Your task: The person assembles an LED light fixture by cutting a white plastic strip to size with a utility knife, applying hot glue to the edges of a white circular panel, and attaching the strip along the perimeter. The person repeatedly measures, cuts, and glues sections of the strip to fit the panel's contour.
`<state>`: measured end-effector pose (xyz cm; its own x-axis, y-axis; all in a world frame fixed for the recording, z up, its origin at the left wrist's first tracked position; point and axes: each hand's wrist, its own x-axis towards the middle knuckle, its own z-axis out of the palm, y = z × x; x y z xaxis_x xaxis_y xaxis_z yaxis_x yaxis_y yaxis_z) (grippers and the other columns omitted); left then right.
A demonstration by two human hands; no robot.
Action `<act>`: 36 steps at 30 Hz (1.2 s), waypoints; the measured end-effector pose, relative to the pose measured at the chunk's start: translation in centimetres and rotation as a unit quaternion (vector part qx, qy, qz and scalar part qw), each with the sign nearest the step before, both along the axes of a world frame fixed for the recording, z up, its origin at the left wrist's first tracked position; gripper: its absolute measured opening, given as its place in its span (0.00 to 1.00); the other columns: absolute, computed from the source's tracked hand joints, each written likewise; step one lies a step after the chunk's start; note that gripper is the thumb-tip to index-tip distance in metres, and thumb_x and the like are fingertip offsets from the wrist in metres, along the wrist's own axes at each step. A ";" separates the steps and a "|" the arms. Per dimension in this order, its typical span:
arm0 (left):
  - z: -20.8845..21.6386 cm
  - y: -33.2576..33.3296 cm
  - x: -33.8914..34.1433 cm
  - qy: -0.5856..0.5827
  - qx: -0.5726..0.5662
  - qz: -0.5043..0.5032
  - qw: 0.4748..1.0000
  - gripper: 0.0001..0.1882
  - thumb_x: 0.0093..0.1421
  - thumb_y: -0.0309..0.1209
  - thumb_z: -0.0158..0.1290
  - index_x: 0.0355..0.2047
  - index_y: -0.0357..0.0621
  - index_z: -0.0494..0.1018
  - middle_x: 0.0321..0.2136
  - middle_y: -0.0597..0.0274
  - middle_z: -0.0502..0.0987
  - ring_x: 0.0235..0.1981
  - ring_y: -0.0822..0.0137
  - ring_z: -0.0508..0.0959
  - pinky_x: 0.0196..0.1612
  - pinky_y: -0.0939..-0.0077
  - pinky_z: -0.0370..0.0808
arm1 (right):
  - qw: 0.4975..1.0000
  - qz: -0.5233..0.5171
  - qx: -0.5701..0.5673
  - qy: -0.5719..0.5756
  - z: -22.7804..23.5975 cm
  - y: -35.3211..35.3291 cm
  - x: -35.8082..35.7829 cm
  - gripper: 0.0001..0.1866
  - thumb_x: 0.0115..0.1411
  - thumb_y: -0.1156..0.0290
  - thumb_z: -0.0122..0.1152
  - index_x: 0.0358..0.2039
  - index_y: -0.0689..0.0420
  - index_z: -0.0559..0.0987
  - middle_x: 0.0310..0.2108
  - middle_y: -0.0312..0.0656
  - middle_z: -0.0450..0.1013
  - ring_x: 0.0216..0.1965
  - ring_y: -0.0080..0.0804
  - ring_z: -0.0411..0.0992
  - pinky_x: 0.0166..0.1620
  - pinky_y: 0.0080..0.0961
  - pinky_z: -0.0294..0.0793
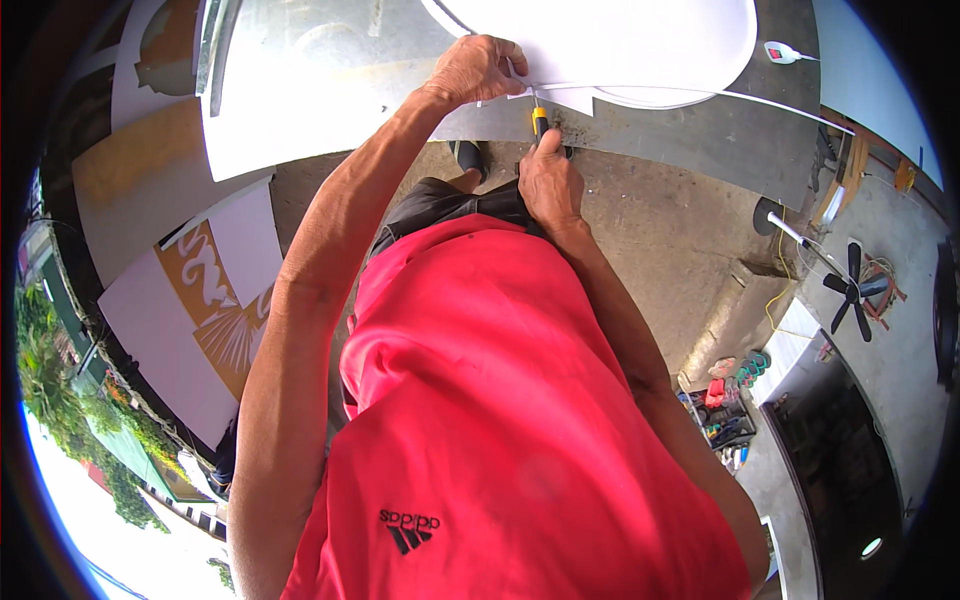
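Note:
A large white rounded panel (640, 40) lies on the grey metal worktop (690, 130). A long thin white strip (770, 100) runs from its near edge out to the right. My left hand (478, 68) is bent over the strip's left end at the panel's edge, thumb and fingers pinched together there. Just below, my right hand (552, 185) is closed round a yellow-and-black handled tool (541, 122). Its thin metal shaft points up at the strip, close to my left fingertips; whether it is a blade or a screwdriver I cannot tell.
A small white squeeze bottle (785, 53) lies at the worktop's far right. Sheets and decorated panels (205, 290) lean at the left. On the right are a black-bladed fan (852, 291) and a crate of tools (730, 425). Concrete floor (650, 220) shows below the worktop's front edge.

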<state>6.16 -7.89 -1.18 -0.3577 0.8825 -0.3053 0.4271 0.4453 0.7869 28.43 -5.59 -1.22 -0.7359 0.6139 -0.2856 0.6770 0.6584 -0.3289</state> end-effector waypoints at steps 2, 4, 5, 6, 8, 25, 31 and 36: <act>0.0 -0.1 0.1 0.004 -0.007 0.007 1.000 0.17 0.46 0.36 0.68 0.38 0.49 0.84 0.27 0.64 0.84 0.29 0.68 0.83 0.36 0.71 0.80 | 1.000 0.002 -0.002 -0.015 0.4 0.0 -0.1 0.17 0.68 0.64 0.54 0.43 0.62 0.59 0.23 0.58 0.77 0.26 0.59 0.79 0.29 0.51 0.79; 0.0 -0.1 0.1 0.008 -0.007 0.013 1.000 0.18 0.46 0.36 0.68 0.39 0.48 0.83 0.26 0.64 0.84 0.29 0.68 0.83 0.36 0.71 0.80 | 1.000 0.001 -0.011 -0.021 0.5 0.1 -0.3 0.18 0.67 0.65 0.55 0.42 0.63 0.59 0.24 0.59 0.77 0.27 0.59 0.79 0.30 0.52 0.79; -0.1 -0.1 0.2 0.009 -0.003 0.015 1.000 0.19 0.46 0.36 0.68 0.40 0.48 0.83 0.26 0.64 0.84 0.28 0.68 0.82 0.36 0.70 0.80 | 1.000 0.001 -0.016 -0.025 0.5 0.1 -0.3 0.18 0.67 0.65 0.56 0.42 0.63 0.59 0.24 0.59 0.77 0.27 0.60 0.80 0.31 0.52 0.79; -0.1 -0.1 0.2 0.009 0.001 0.016 1.000 0.20 0.46 0.36 0.68 0.41 0.48 0.83 0.26 0.64 0.83 0.28 0.68 0.82 0.36 0.70 0.80 | 0.999 0.000 -0.021 -0.029 0.8 0.2 -0.5 0.18 0.67 0.65 0.56 0.42 0.63 0.59 0.24 0.59 0.77 0.28 0.60 0.80 0.31 0.52 0.80; -0.1 -0.2 0.3 0.014 0.008 0.022 1.000 0.23 0.46 0.35 0.67 0.45 0.50 0.82 0.25 0.65 0.83 0.28 0.67 0.82 0.35 0.69 0.80 | 0.999 -0.003 -0.032 -0.038 1.5 0.3 -0.8 0.19 0.66 0.66 0.57 0.42 0.64 0.59 0.24 0.60 0.77 0.28 0.61 0.80 0.32 0.52 0.80; 1.8 0.2 1.2 0.182 -0.040 0.030 0.982 0.51 0.43 0.40 0.69 0.70 0.67 0.62 0.28 0.61 0.82 0.31 0.60 0.84 0.39 0.63 0.82 | 0.996 0.015 -0.072 -0.045 3.8 1.3 -1.6 0.18 0.64 0.69 0.59 0.41 0.66 0.60 0.24 0.63 0.77 0.29 0.62 0.80 0.30 0.50 0.80; 1.9 0.3 1.2 0.192 -0.061 0.020 0.979 0.52 0.43 0.43 0.71 0.70 0.65 0.61 0.29 0.60 0.83 0.33 0.59 0.84 0.41 0.62 0.83 | 0.998 0.016 -0.043 -0.039 1.8 0.8 -1.1 0.17 0.64 0.71 0.58 0.42 0.67 0.60 0.22 0.61 0.77 0.29 0.60 0.80 0.30 0.49 0.81; 1.3 0.2 1.1 0.197 -0.061 0.027 0.978 0.53 0.43 0.43 0.70 0.70 0.63 0.61 0.29 0.59 0.83 0.33 0.58 0.84 0.41 0.62 0.83 | 0.997 0.013 -0.058 -0.039 3.9 1.0 -1.8 0.17 0.62 0.73 0.58 0.41 0.67 0.61 0.23 0.62 0.77 0.29 0.61 0.80 0.31 0.49 0.81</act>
<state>7.25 -7.67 0.14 -0.5135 0.8251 -0.2357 0.6607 0.5555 0.5049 26.60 -4.60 2.69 -0.7232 0.5552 -0.4107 0.6873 0.6364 -0.3501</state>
